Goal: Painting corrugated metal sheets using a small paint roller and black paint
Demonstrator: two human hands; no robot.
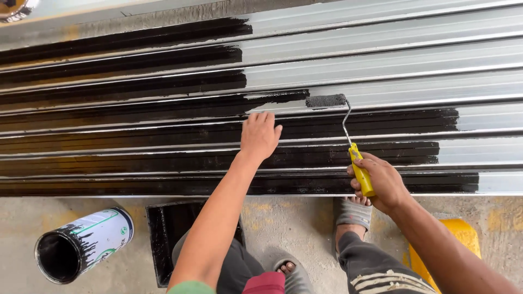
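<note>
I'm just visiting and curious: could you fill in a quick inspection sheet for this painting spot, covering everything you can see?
Surface: ribbed metal sheets lying flat, partly coated glossy black, the far right still grey.
Job's things: paint roller with a yellow handle, its dark sleeve resting at the edge of the black paint; black paint tray on the concrete floor.
Clutter: open paint can tipped on its side, black drips down it; yellow object by the right arm, kind unclear.
Grippers: right hand grips the roller handle; left hand presses flat on the painted metal.
Cables: nothing seen.
Surroundings: person's feet in sandals on the floor.
</note>
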